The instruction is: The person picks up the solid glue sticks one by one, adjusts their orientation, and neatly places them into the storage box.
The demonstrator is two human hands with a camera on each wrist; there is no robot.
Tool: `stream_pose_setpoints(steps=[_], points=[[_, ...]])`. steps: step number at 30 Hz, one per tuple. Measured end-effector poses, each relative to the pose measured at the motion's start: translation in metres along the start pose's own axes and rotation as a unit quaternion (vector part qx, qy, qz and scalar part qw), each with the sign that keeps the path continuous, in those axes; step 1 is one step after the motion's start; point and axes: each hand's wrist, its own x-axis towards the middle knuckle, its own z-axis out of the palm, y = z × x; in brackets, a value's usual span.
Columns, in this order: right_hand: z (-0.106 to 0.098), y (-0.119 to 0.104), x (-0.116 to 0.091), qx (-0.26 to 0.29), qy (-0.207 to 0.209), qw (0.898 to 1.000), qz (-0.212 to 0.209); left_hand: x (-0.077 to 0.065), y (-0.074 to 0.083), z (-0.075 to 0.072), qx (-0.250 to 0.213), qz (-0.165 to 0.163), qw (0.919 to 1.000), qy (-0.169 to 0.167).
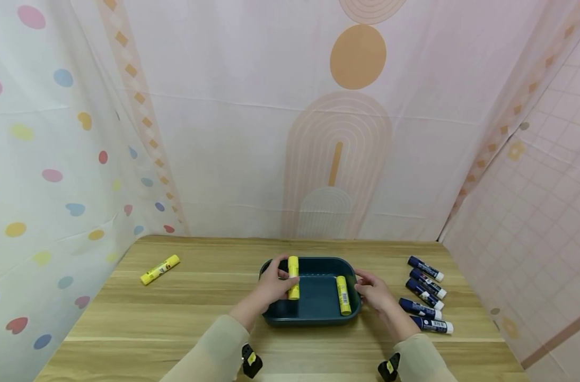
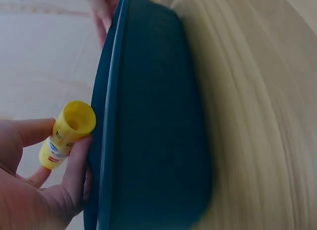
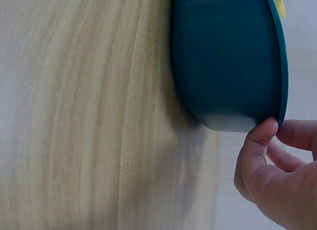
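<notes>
A yellow glue stick (image 1: 293,277) is pinched between the thumb and fingers of my left hand (image 1: 273,281), over the left side of a dark teal tray (image 1: 314,322). In the left wrist view that glue stick (image 2: 67,133) tilts beside the tray's rim, its round end towards the camera. My right hand (image 1: 377,291) grips the tray's right rim; the right wrist view shows thumb and finger pinching the edge of the tray (image 3: 228,56). Inside the tray, at its right end, lies a second yellow glue stick (image 1: 343,295).
Another yellow glue stick (image 1: 160,269) lies at the left of the wooden table (image 1: 199,313). Several dark blue glue sticks with white ends (image 1: 420,307) lie in a column at the right. A patterned curtain (image 1: 223,159) hangs behind the table.
</notes>
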Motion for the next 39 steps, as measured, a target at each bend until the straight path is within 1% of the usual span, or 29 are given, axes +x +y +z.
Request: stream_pose_setpoints(steps=[4, 9, 12, 16, 18, 20, 25, 28, 33, 39], points=[[0.0, 0.0, 0.0, -0.001, 0.001, 1.0, 0.003, 0.004, 0.0, 0.018, 0.009, 0.002, 1.0, -0.002], [0.0, 0.001, 0.001, -0.002, 0.007, 1.0, 0.005, 0.01, 0.001, 0.042, 0.016, -0.012, 0.9998, 0.005], [-0.001, 0.001, 0.001, -0.001, 0.005, 1.0, 0.005, 0.011, 0.003, 0.056, 0.015, -0.022, 0.9996, 0.005], [-0.001, 0.001, 0.001, -0.001, 0.003, 1.0, 0.008, 0.013, 0.004, 0.071, 0.026, -0.024, 0.9994, 0.004], [-0.001, 0.001, 0.001, -0.002, 0.006, 1.0, 0.011, 0.015, 0.002, 0.077, 0.042, -0.025, 0.9988, 0.006], [-0.001, 0.001, 0.001, -0.001, 0.008, 1.0, 0.012, 0.018, 0.0, 0.082, 0.062, -0.022, 0.9978, 0.011], [0.0, 0.001, 0.0, 0.002, 0.007, 1.0, 0.007, 0.024, -0.004, 0.092, 0.102, -0.027, 0.9938, 0.036], [0.001, 0.001, 0.0, 0.001, 0.008, 1.0, 0.003, 0.026, -0.005, 0.098, 0.103, -0.035, 0.9933, 0.04], [0.001, 0.003, 0.001, -0.006, 0.016, 1.0, 0.004, 0.024, -0.003, 0.105, 0.106, -0.04, 0.9929, 0.038], [0.001, 0.003, 0.002, -0.009, 0.02, 1.0, 0.006, 0.023, 0.0, 0.112, 0.134, -0.04, 0.9891, 0.045]])
